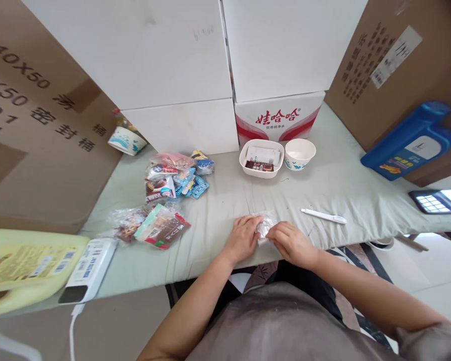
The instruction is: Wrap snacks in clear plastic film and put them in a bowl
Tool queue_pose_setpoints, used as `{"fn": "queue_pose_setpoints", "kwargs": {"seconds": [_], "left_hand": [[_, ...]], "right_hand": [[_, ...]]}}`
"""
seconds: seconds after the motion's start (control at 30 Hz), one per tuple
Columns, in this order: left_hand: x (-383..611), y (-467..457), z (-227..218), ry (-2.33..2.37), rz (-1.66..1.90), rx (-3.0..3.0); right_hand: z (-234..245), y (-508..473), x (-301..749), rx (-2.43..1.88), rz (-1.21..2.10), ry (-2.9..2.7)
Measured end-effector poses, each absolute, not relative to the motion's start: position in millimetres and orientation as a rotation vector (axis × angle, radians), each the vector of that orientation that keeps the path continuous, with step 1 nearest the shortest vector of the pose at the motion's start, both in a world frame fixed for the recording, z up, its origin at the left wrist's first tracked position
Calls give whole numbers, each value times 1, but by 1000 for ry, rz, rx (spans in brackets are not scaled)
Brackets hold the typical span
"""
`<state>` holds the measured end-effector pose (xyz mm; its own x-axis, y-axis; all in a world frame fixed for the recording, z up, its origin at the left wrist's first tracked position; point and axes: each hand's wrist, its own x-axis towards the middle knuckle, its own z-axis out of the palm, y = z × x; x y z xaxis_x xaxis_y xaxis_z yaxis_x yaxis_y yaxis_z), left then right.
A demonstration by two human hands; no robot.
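Note:
At the front edge of the cloth-covered surface, a small crinkled clear plastic packet lies between my two hands. My left hand presses its fingertips on the packet's left side, fingers bent together. My right hand pinches the right side with closed fingers. What is inside the packet is too small to make out. To the right of my right hand rests a white pen-shaped utility knife. Beyond my hands stands a white bowl with a white packet and a brown snack packet in it, beside a white paper cup.
Several snack packets are heaped at left, with a brown-and-green snack bag nearer. A yellow jug and a white power bank with a cable lie far left. A blue bottle and a phone are at right. Boxes stand behind.

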<state>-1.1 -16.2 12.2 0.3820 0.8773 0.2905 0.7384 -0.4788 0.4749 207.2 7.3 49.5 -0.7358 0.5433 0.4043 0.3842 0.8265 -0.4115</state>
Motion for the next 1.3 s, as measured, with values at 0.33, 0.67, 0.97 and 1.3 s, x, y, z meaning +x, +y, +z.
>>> {"fn": "queue_pose_setpoints", "kwargs": {"seconds": [0.33,0.67,0.97,1.3], "left_hand": [[-3,-16,4,1490,959,2328],[5,-14,4,1795,953,2287],[4,-13,6,1745,999,2234],[-7,-17,-3,1856,1278,1940]], "right_hand": [[28,55,165,-1298,239,-2665],[19,55,167,-1301,220,-2640],[34,57,193,-1054,52,-2389],[9,2,174,-898,371,-2794]]}}
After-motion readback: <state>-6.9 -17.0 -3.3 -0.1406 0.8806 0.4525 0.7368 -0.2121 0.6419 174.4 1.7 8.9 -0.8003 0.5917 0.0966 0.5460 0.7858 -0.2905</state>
